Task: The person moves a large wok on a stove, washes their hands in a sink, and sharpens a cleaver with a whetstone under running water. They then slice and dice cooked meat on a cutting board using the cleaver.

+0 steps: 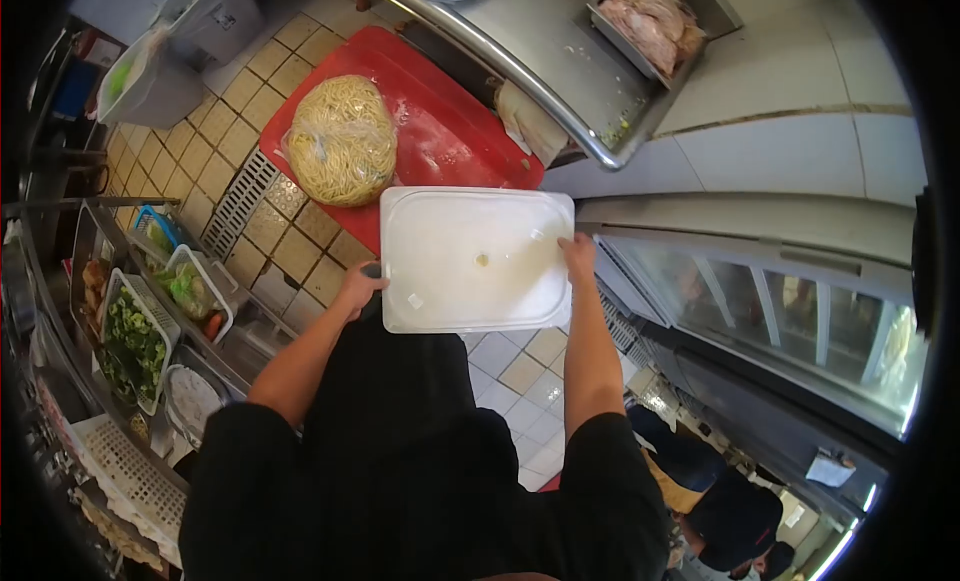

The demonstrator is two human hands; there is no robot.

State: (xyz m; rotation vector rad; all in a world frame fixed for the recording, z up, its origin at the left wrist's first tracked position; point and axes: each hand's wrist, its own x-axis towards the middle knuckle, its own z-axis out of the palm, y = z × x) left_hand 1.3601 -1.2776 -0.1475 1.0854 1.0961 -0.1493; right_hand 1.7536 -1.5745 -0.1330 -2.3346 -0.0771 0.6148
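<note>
A white rectangular plastic lidded tub [460, 236] is held out in front of my body, with a small yellowish spot near its middle. It might be the lid alone; the depth below is hidden. My left hand [362, 289] grips its left edge, fingers curled under. On the opposite side my right hand [578, 256] has hold of the right edge. Beyond the tub, a large clear bag of yellow noodles [343, 141] rests on a red plastic surface [445, 121], which the tub partly overlaps in view.
A steel counter [540, 31] with a tray of raw meat [650, 26] stands ahead on the right. A glass-door fridge [760, 301] lines the right side. Baskets of greens [135, 331] sit on the left shelf. Another person [730, 521] is behind at lower right.
</note>
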